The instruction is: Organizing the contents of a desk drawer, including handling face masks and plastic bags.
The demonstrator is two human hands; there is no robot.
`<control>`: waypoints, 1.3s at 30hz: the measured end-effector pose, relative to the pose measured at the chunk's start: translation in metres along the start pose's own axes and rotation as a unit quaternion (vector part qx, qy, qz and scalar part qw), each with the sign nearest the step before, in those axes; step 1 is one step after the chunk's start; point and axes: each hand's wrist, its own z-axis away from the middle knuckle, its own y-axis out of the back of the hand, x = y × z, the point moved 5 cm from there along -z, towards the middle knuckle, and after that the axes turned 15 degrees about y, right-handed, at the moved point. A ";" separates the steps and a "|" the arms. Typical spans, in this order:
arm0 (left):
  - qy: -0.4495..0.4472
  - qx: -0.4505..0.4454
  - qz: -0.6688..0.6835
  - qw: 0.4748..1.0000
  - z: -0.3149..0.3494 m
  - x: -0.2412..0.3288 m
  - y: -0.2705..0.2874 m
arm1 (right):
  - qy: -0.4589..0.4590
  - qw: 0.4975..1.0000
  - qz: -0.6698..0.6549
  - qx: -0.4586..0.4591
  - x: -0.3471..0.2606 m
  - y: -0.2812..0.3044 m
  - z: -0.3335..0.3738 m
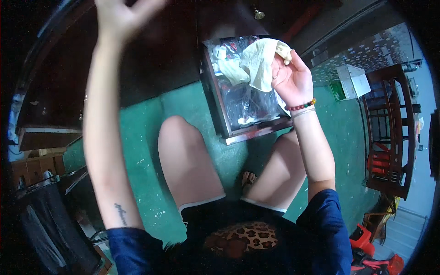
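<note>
An open dark wooden drawer [220,110] juts out in front of my knees. Inside lie clear plastic packets [245,103] and small white and red items [222,52]. Above its right side my right hand [293,80], palm turned up, holds a crumpled cream-coloured cloth [261,62]; the cloth drapes over the drawer and hides part of my fingers. My left hand [117,18] is raised at the top left against the dark cabinet front. It is slightly blurred and cut off by the picture's edge, with the thumb spread away and nothing seen in it.
Dark cabinet doors [151,59] with a metal knob [259,14] stand ahead. On the green floor [146,183] at right are a white and green box [350,82] and a wooden chair [389,133]. Red objects [362,240] lie lower right; dark fabric [57,229] hangs lower left.
</note>
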 end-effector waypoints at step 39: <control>0.538 -0.157 0.622 0.547 0.171 0.023 -0.143 | 0.101 0.762 0.596 -0.232 0.051 0.012 -0.030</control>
